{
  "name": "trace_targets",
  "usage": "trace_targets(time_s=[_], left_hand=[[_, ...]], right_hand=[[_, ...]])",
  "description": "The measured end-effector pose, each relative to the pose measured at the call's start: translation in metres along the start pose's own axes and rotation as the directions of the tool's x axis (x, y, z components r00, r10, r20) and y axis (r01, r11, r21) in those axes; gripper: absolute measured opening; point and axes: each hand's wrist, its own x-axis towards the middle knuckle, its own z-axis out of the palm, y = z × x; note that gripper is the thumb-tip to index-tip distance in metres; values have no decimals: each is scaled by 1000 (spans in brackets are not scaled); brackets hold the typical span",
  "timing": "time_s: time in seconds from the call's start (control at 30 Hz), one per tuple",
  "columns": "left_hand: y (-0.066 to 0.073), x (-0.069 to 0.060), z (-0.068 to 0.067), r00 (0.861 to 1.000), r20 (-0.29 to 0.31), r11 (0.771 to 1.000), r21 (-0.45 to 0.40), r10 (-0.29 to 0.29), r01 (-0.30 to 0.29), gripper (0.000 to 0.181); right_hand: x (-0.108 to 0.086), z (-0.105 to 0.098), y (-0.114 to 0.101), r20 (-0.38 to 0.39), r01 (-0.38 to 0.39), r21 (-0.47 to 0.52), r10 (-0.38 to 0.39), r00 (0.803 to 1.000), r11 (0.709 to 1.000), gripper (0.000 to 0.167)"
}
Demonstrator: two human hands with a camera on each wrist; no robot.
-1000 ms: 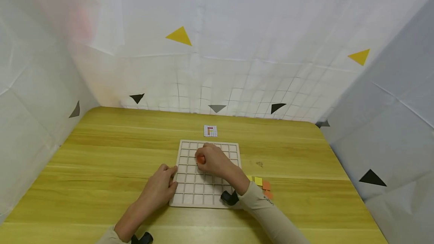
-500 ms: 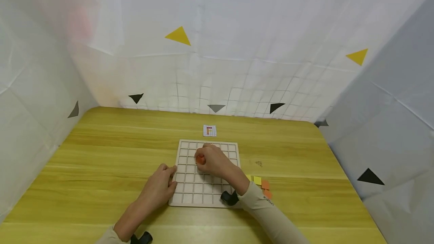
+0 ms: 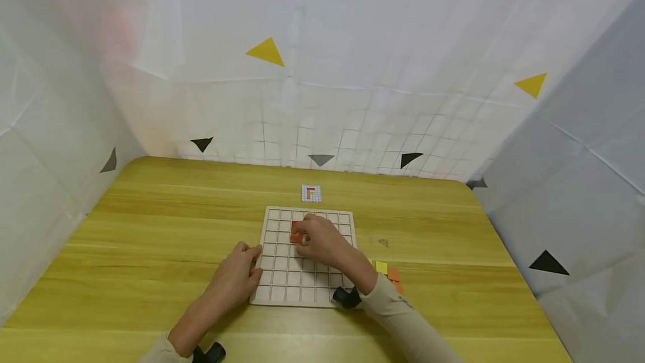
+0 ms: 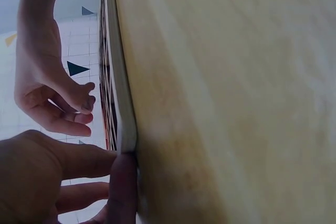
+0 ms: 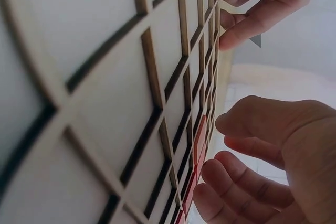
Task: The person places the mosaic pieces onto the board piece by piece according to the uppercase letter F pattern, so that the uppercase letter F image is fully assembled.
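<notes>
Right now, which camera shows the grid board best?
The head view: it looks down on the grid board and takes in nearly all of it, though the right hand covers part. The left wrist view shows just a thin strip, nearly edge-on. The right wrist view shows only a portion, close up and slanted.

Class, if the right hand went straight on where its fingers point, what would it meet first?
The right hand would probably meet the red tiles in the gridded board, close to its fingertips; the exact gap is unclear.
</notes>
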Motion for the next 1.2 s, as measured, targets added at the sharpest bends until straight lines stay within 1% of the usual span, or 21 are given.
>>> trace_targets(time_s=[0.33,0.47,0.8,1.07,1.2], left_hand=[[1,-1,0,1000,2,1000,8,2,-2,48],[2,-1,0,1000,2,1000,8,4,-4,48],[1,0,-1,1000,-1,1000,3,12,-12,48],[1,-1,-1,1000,9,1000,3,5,-5,48],[0,-1,0,1000,6,1000,2,14,-14,48]], right_hand=[[-19,-8,2,-21,18,26,-18,1000,999,19],[-24,-10,4,-28,27,8,-27,999,1000,20],[-35,-14,9,-60,21,-24,-22,998,999,18],[-46,-16,15,-71,22,-12,-23,997,1000,18],[-52,-17,18,-96,9,-17,-11,995,1000,17]])
